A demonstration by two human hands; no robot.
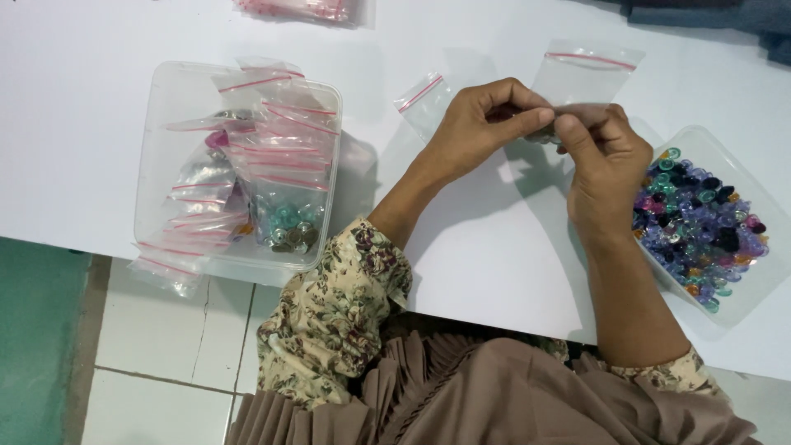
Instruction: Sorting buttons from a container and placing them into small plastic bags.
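Note:
My left hand and my right hand meet above the white table, both pinching a small clear zip bag with something dark inside; most of it is hidden by my fingers. Another empty clear bag with a red zip strip lies just behind my hands, and a smaller one lies to the left of my left hand. A clear square tub of mixed coloured beads sits beside my right wrist.
A clear plastic box at the left table edge holds several filled zip bags. More bags lie at the far edge. Dark cloth is at the top right. White floor tiles and green flooring show below.

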